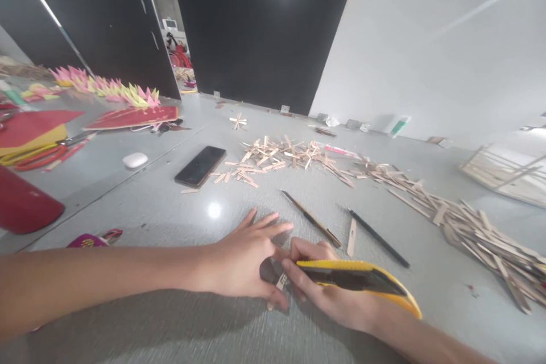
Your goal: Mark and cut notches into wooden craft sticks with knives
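Note:
My right hand (336, 298) is closed around a yellow and black utility knife (356, 274), its front end pointing left. The knife's blade is hidden by my fingers. Under my left hand (241, 259), a short wooden craft stick (282, 280) with dark printed marks lies on the grey table. The thumb presses near its lower end and the index finger is by its upper end, while the other fingers spread forward. Both hands meet at the stick. Just beyond them lie a brown pen (313, 219), a dark slim pen-like tool (379, 239) and another craft stick piece (352, 237).
A phone (200, 166), a white earbud case (135, 160) and a red cylinder (25, 202) are on the left. Cut stick pieces (277, 153) pile up ahead, with longer sticks (478, 239) at right. Scissors (38, 151) and folded paper flowers (106, 86) lie farther left.

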`<state>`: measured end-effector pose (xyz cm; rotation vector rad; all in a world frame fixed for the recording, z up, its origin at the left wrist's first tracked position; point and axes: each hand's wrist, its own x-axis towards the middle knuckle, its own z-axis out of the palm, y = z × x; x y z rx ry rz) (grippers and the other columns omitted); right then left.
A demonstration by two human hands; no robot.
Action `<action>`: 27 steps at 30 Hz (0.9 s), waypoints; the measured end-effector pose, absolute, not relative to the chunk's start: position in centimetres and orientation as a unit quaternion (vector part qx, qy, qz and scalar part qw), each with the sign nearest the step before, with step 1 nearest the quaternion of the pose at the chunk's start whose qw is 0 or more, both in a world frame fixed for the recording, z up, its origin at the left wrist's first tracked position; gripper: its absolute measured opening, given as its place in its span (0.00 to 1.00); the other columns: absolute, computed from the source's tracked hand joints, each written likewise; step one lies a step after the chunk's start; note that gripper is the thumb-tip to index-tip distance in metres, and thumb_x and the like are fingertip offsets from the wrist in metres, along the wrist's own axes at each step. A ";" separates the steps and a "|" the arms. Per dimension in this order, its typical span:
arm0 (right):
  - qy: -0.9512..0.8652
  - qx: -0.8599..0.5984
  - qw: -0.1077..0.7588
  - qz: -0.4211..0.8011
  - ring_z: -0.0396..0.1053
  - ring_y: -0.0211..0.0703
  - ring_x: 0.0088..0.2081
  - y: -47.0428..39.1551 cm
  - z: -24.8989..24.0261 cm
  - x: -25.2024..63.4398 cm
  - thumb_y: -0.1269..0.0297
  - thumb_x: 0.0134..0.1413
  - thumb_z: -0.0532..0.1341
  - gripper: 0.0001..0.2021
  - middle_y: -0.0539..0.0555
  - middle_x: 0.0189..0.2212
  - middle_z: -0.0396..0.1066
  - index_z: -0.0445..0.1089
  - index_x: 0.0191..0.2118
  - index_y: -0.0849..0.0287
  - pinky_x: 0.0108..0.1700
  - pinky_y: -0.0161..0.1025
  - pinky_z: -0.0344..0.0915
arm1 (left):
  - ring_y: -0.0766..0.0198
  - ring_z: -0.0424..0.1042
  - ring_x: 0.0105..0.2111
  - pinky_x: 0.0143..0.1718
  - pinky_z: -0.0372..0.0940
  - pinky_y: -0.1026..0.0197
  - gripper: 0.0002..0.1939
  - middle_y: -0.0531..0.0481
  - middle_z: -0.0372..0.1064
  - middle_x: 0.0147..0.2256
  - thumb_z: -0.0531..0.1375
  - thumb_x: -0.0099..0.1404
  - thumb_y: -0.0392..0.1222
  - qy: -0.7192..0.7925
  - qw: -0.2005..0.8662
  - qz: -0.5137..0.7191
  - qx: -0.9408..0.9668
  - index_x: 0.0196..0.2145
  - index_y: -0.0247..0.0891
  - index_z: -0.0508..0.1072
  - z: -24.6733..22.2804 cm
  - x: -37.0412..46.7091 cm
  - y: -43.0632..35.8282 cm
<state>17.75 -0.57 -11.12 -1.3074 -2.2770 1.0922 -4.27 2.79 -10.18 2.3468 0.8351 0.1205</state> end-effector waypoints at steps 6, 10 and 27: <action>-0.804 -0.454 0.144 0.356 0.68 0.47 0.32 -0.6 -11.2 17.7 0.46 0.72 0.48 0.22 0.48 0.24 0.70 0.60 0.29 0.52 0.41 0.51 0.65 | 0.32 0.36 0.74 0.66 0.33 0.20 0.32 0.42 0.46 0.74 0.69 0.56 0.71 0.315 0.324 0.050 0.890 0.54 0.56 0.79 -10.7 -4.3 3.0; -0.816 -0.444 0.161 0.333 0.66 0.47 0.30 -0.6 -11.4 17.6 0.50 0.73 0.47 0.20 0.47 0.22 0.67 0.56 0.28 0.51 0.39 0.50 0.64 | 0.34 0.38 0.74 0.67 0.33 0.21 0.32 0.43 0.46 0.74 0.68 0.56 0.71 0.316 0.314 0.051 0.894 0.54 0.56 0.79 -10.7 -4.3 3.1; -0.816 -0.431 0.186 0.337 0.64 0.46 0.27 -0.6 -13.2 18.4 0.50 0.73 0.48 0.20 0.48 0.23 0.68 0.58 0.28 0.51 0.42 0.54 0.64 | 0.35 0.39 0.74 0.66 0.34 0.20 0.34 0.42 0.48 0.74 0.69 0.56 0.71 0.314 0.307 0.053 0.897 0.56 0.57 0.78 -11.0 -4.2 3.3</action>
